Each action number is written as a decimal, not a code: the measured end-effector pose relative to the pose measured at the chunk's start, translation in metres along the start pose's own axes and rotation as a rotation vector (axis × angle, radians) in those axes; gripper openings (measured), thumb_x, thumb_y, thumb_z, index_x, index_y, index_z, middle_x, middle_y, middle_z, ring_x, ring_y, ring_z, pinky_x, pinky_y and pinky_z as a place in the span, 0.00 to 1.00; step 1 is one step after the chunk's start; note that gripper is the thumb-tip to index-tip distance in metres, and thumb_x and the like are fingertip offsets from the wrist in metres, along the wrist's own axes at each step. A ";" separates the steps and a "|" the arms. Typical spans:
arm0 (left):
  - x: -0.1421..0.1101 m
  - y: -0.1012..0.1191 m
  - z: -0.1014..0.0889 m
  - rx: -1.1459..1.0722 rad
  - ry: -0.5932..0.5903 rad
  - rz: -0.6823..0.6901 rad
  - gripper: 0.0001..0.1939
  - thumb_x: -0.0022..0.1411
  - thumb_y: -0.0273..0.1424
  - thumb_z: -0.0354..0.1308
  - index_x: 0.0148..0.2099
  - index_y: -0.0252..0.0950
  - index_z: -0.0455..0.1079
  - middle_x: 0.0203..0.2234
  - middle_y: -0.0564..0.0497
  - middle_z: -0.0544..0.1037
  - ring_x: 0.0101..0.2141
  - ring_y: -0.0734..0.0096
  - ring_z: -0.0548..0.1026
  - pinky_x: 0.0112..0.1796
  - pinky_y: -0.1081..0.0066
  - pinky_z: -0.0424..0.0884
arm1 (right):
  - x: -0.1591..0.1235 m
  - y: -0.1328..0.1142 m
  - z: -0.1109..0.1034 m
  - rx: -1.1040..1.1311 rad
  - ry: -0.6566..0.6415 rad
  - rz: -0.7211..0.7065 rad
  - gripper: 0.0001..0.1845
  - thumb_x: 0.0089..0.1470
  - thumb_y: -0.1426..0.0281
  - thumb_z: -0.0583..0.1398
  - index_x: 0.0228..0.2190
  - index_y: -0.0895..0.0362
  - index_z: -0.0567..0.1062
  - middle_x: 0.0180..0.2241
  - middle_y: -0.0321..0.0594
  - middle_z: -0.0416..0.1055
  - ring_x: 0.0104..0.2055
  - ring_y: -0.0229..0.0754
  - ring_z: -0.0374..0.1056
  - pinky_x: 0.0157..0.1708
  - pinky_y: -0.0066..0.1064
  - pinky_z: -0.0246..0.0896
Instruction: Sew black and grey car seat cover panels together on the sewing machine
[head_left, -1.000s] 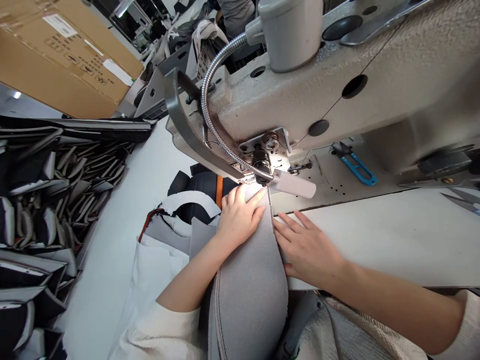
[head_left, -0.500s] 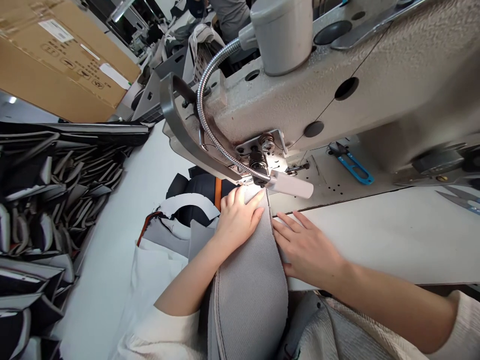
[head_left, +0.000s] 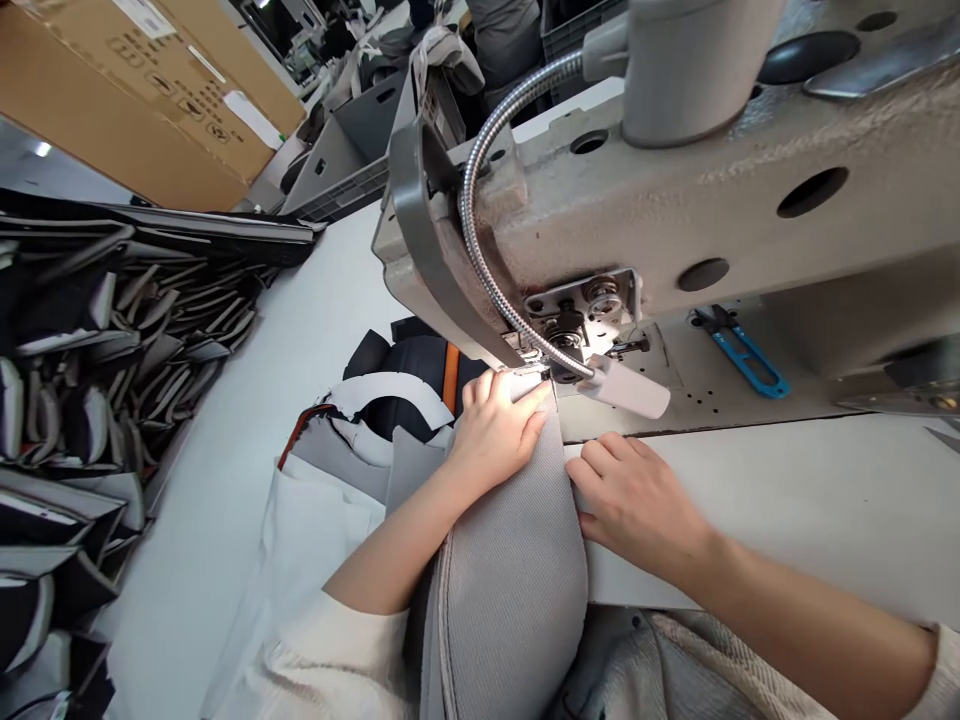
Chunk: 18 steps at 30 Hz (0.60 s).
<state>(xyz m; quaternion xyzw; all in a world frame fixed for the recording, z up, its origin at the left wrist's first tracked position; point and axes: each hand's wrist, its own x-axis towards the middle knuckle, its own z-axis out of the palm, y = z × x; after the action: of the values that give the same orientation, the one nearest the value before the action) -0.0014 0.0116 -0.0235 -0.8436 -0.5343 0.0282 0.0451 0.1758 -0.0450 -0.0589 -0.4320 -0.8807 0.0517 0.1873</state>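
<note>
Right hand (head_left: 637,503) newly curled, lamp (head_left: 630,387) ahead, blue snips (head_left: 730,345) beyond

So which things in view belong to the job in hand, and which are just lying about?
In the job:
grey fabric, left hand on it, right hand at its edge
sewing machine, fabric reaching its head

Apparently just lying about:
blue snips on the machine
cardboard box
grey crate
stacked pieces at left, untouched
</note>
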 end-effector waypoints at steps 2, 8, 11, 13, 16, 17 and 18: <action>0.006 -0.003 0.004 -0.010 0.017 0.015 0.19 0.65 0.37 0.45 0.55 0.44 0.67 0.47 0.41 0.66 0.48 0.52 0.59 0.47 0.54 0.58 | 0.002 0.002 0.000 0.000 0.012 0.006 0.09 0.43 0.73 0.61 0.23 0.56 0.63 0.24 0.37 0.61 0.30 0.42 0.55 0.30 0.33 0.45; 0.002 -0.008 -0.008 -0.076 -0.044 0.094 0.19 0.65 0.36 0.45 0.56 0.41 0.66 0.49 0.43 0.68 0.52 0.54 0.60 0.51 0.54 0.57 | -0.016 -0.010 -0.006 0.090 -0.015 -0.171 0.14 0.44 0.62 0.64 0.26 0.56 0.65 0.25 0.35 0.61 0.29 0.42 0.56 0.30 0.35 0.50; -0.014 -0.009 -0.024 -0.116 -0.215 0.143 0.23 0.66 0.38 0.44 0.61 0.39 0.57 0.57 0.44 0.61 0.59 0.54 0.52 0.56 0.48 0.50 | -0.028 -0.023 -0.008 0.136 0.004 -0.284 0.11 0.52 0.63 0.59 0.32 0.58 0.68 0.31 0.38 0.65 0.37 0.44 0.60 0.41 0.39 0.54; -0.023 -0.014 -0.029 -0.144 -0.294 0.144 0.24 0.67 0.37 0.41 0.63 0.40 0.53 0.61 0.45 0.57 0.62 0.57 0.47 0.58 0.46 0.45 | -0.033 -0.030 -0.005 0.155 0.042 -0.372 0.09 0.57 0.67 0.55 0.38 0.59 0.70 0.39 0.42 0.67 0.45 0.45 0.60 0.52 0.43 0.49; -0.026 -0.026 -0.028 -0.191 -0.328 0.144 0.23 0.68 0.35 0.38 0.63 0.43 0.54 0.63 0.48 0.53 0.63 0.62 0.46 0.60 0.49 0.43 | -0.038 -0.044 0.010 0.169 0.015 -0.494 0.11 0.57 0.68 0.55 0.41 0.55 0.72 0.47 0.43 0.67 0.52 0.49 0.58 0.57 0.51 0.42; -0.025 -0.030 -0.028 -0.208 -0.338 0.148 0.23 0.68 0.34 0.38 0.63 0.43 0.54 0.63 0.49 0.52 0.63 0.63 0.46 0.60 0.50 0.43 | -0.039 -0.049 0.016 0.170 -0.008 -0.518 0.09 0.56 0.68 0.56 0.39 0.54 0.73 0.47 0.42 0.68 0.52 0.50 0.58 0.56 0.54 0.43; -0.023 -0.033 -0.030 -0.222 -0.358 0.150 0.23 0.68 0.34 0.37 0.63 0.44 0.54 0.63 0.49 0.51 0.63 0.64 0.46 0.60 0.51 0.43 | -0.040 -0.055 0.022 0.173 -0.023 -0.530 0.08 0.55 0.68 0.58 0.37 0.53 0.74 0.46 0.41 0.69 0.51 0.50 0.59 0.55 0.55 0.44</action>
<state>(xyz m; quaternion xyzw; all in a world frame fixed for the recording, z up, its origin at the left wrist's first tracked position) -0.0382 0.0030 0.0100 -0.8623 -0.4693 0.1220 -0.1460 0.1490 -0.1091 -0.0765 -0.1683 -0.9574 0.0810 0.2204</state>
